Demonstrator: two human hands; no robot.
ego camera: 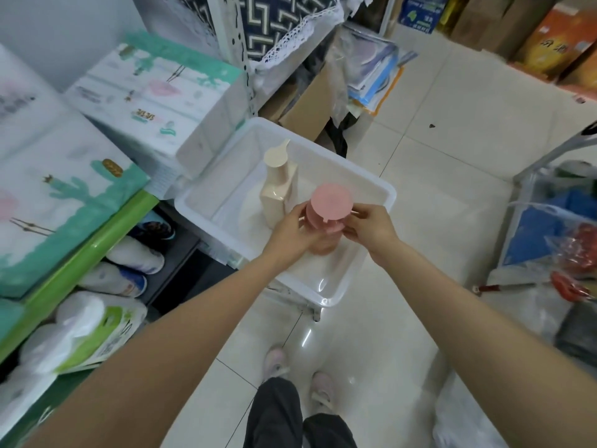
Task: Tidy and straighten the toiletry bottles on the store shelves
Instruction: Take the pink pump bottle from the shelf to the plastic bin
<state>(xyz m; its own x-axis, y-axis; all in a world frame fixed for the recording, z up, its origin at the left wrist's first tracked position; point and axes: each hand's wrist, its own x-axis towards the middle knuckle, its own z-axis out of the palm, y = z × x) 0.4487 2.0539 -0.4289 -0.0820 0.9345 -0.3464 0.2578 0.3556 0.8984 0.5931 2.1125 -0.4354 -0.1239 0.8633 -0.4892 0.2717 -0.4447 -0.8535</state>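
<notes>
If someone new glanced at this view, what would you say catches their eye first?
First, the pink pump bottle at centre, held by both the left hand and right hand over a white plastic bin. Next, a cream pump bottle standing inside the bin, just behind.

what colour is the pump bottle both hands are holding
Pink, pump top and body; the pink pump bottle shows in the head view.
</notes>
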